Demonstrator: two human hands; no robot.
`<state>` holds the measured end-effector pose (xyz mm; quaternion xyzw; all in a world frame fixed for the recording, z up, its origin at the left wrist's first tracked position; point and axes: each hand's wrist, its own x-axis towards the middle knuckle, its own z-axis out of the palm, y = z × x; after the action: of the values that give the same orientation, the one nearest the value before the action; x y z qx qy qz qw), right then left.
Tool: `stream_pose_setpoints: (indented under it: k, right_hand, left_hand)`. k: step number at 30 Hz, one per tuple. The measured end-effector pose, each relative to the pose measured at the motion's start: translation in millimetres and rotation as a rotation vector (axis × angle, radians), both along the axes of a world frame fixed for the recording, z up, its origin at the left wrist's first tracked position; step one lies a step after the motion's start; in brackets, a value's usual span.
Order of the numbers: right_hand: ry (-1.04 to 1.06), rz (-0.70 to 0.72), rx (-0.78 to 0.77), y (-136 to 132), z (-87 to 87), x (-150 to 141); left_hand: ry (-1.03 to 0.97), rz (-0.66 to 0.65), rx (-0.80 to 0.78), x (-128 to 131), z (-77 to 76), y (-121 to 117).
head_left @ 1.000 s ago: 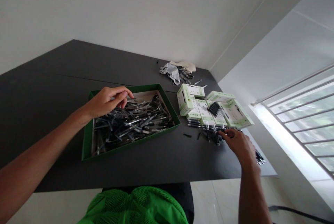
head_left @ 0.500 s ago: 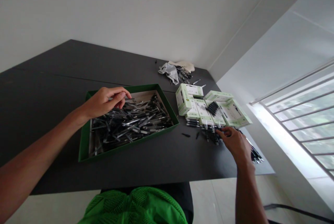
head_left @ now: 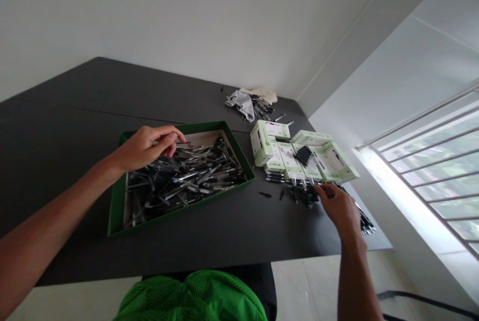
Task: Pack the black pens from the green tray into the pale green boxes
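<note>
Reaching into: the green tray [head_left: 117, 211] with my left hand [head_left: 144, 147], which hovers over its far left part, above the heap of black and silver pens [head_left: 183, 178].
Left fingers: curled, thumb and fingertips drawn close together; I cannot tell whether a pen is pinched between them.
Right hand [head_left: 339, 206]: low on the dark table [head_left: 75, 111], at the loose pens [head_left: 299, 192] lying in front of the white-and-green boxes [head_left: 295, 154].
Right fingers: bent down onto those pens, fingertips touching them; whether they grip one I cannot tell.
Beyond the right hand: more pens [head_left: 364, 222] at the table's edge.
Far corner: a crumpled grey and white cloth [head_left: 245, 101].
Below me: green mesh fabric [head_left: 190, 296].
</note>
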<state>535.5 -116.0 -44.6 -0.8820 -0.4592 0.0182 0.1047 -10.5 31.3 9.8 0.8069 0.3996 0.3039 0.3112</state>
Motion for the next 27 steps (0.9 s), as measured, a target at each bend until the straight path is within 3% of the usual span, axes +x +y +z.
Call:
stream_pose_setpoints:
  k: [4,9,14,19,27]
  right_hand:
    - [-0.024,0.027,0.077,5.0,9.7,-1.5]
    - [-0.044,0.173,0.218,32.0,19.0,-2.7]
    - [-0.092,0.255,0.113,55.0,13.9,6.5]
    - [-0.1,0.264,0.09,59.2,9.9,12.3]
    - [-0.106,0.159,0.01,56.0,28.4,-0.1]
  left_hand:
    - [-0.001,-0.007,-0.004,-0.2,-1.0,1.2]
    - [0.009,-0.015,0.01,1.0,-1.0,0.3]
    - [-0.007,-0.028,0.001,0.7,-0.5,-0.4]
    - [-0.007,-0.005,0.0,2.3,2.5,-2.3]
    - [0.013,-0.023,0.033,1.5,5.3,-3.9]
